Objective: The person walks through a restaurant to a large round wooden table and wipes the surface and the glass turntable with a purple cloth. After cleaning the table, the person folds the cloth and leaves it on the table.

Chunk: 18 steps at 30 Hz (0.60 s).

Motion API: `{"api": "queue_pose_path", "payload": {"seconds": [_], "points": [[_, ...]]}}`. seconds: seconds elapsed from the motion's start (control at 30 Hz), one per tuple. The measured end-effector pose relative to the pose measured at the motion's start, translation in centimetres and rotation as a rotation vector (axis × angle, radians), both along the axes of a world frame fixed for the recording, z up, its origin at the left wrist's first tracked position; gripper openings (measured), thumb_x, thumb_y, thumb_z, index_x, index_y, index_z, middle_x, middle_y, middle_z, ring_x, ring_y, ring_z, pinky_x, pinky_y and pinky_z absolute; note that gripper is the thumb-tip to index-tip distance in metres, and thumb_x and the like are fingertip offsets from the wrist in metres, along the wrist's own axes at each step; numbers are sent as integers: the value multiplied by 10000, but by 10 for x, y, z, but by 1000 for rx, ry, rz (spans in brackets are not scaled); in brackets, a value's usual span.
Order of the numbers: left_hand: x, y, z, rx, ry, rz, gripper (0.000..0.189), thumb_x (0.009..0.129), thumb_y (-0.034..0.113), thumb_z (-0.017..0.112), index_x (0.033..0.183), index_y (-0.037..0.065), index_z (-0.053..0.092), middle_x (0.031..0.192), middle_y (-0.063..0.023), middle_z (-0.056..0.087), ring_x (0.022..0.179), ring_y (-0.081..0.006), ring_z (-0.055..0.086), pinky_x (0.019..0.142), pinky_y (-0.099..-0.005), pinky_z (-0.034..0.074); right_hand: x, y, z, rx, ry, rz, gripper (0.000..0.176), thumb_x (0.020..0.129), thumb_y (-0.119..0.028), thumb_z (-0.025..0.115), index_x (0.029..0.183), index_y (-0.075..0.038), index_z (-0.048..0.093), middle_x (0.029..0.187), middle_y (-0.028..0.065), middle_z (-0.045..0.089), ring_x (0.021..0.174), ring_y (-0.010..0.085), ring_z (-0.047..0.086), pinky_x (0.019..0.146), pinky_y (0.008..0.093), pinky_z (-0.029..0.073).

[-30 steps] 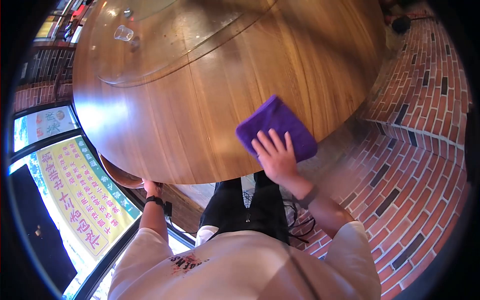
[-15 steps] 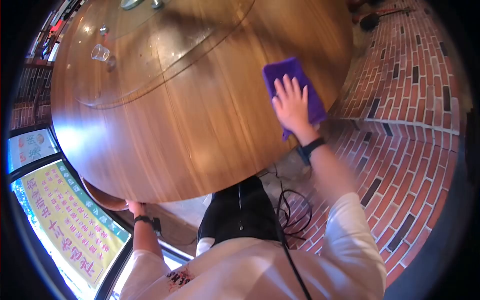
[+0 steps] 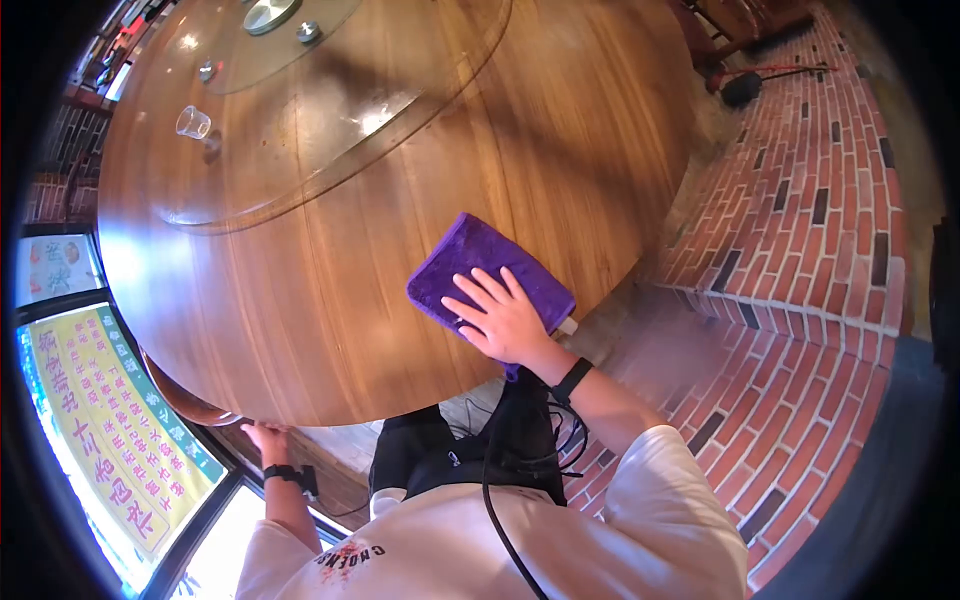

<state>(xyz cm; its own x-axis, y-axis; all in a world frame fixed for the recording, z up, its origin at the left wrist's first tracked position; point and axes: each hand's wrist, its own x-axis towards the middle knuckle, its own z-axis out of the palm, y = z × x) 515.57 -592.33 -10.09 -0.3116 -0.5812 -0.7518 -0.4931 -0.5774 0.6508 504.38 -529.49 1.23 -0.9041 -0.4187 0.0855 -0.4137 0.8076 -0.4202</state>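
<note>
My right hand (image 3: 503,318) lies flat on a folded purple cloth (image 3: 470,250), fingers spread, pressing it against the round wooden table (image 3: 330,300) near its front edge. A small white tag sticks out at the cloth's right corner. At lower left, my left hand (image 3: 267,440) is low beside the table's edge, close to the curved wooden rim of a chair (image 3: 190,405). Its fingers are too small and partly hidden to make out. Dark bands circle both wrists.
A clear plastic cup (image 3: 193,122) stands on the glass turntable (image 3: 300,150), with small metal fittings (image 3: 308,32) farther back. A yellow sign (image 3: 110,420) is at left. Red brick paving (image 3: 790,240) has a raised step on the right. Black cables (image 3: 572,440) hang by my legs.
My right hand has slid the purple cloth left and toward me across the table. The view has shifted slightly; my left hand stays low by the table's edge.
</note>
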Motion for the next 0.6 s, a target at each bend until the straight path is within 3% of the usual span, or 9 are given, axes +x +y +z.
{"api": "queue_pose_path", "payload": {"seconds": [0.03, 0.13, 0.23, 0.33, 0.37, 0.4, 0.47, 0.6], "points": [[27, -31, -28, 592, 350, -25, 793, 1022, 741, 174, 1272, 111, 587, 829, -24, 653, 704, -208, 645, 676, -412, 590, -4, 13, -1, -12, 3, -4, 542, 920, -364, 666, 1446, -259, 588, 1564, 81, 480, 1447, 307, 423, 1184, 606, 281], [-15, 151, 44, 222, 252, 151, 846, 1028, 722, 143, 1500, 96, 462, 1393, -103, 609, 1261, -292, 596, 1091, -505, 481, -27, 77, -8, -14, 39, -28, 539, 910, -365, 673, 1434, -262, 599, 1556, 73, 489, 1435, 309, 435, 1178, 602, 292], [-13, 216, 47, 94, 330, 285, 851, 1035, 700, 126, 1599, 99, 332, 1687, -88, 274, 1533, -334, 279, 1245, -519, 267, -57, 167, -14, 108, 77, -102, 527, 926, -362, 650, 1434, -238, 584, 1555, 106, 482, 1430, 344, 432, 1170, 607, 301], [-12, 252, 47, 52, 294, 319, 866, 1027, 712, 107, 1616, 107, 301, 1685, -97, 279, 1529, -343, 292, 1238, -521, 281, -87, 259, -23, 216, 109, -271, 565, 957, -372, 603, 1483, -184, 525, 1579, 124, 450, 1452, 356, 406, 1191, 601, 279], [-14, 264, 50, 25, 260, 378, 816, 1043, 660, 168, 1575, 75, 368, 1633, -108, 379, 1489, -342, 367, 1223, -504, 327, -96, 281, -26, 229, 121, -355, 610, 973, -378, 586, 1515, -119, 476, 1597, 136, 428, 1474, 350, 383, 1204, 591, 260], [-9, 258, 40, 1, 233, 342, 790, 1046, 632, 178, 1571, 75, 375, 1628, -110, 386, 1479, -345, 380, 1211, -509, 342, -104, 298, -31, 192, 131, -444, 656, 988, -387, 570, 1534, -51, 428, 1622, 142, 392, 1506, 338, 340, 1222, 580, 225], [-7, 251, 26, -49, 172, 311, 736, 1049, 569, 206, 1555, 69, 395, 1612, -116, 408, 1453, -353, 413, 1184, -514, 376, -112, 304, -36, 188, 129, -545, 683, 998, -389, 555, 1547, -19, 391, 1638, 146, 366, 1526, 333, 306, 1235, 577, 192], [-13, 264, 32, -120, 71, 385, 689, 1048, 505, 241, 1528, 44, 423, 1589, -124, 439, 1421, -361, 450, 1150, -508, 418, -101, 269, -30, 299, 36, -454, 704, 979, -373, 572, 1554, -17, 376, 1652, 139, 340, 1534, 336, 290, 1236, 588, 177]]}}
